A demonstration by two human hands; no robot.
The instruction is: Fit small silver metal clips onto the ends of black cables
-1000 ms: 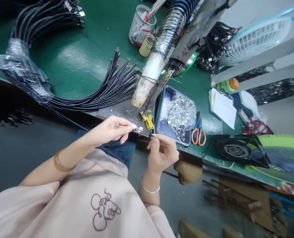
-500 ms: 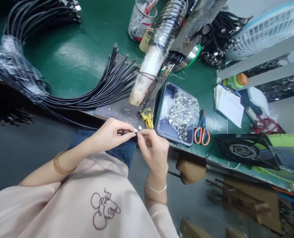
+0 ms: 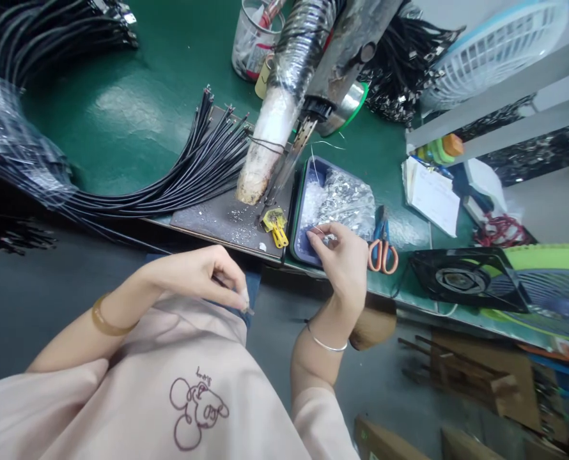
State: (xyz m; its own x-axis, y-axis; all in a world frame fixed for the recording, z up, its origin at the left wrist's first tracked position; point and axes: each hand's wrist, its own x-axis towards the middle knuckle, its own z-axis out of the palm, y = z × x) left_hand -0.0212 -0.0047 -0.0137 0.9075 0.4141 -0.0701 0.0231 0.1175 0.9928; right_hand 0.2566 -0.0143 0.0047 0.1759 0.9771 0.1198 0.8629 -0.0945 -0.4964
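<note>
A small piece (image 3: 250, 312) is showing at the pinched fingertips of the left hand (image 3: 212, 275). The right hand (image 3: 342, 259), which was meeting those fingers, is now hovering at the tray (image 3: 300, 240) to their right, its thumb and forefinger nearly touching, any hold unclear; joint handling is seemingly pausing.

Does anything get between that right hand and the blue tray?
Nothing visible does. The right hand reaches over the near edge of the blue tray. The clear plastic bag lies inside the tray, and the yellow tool lies outside it, to the left, off that path.
</note>
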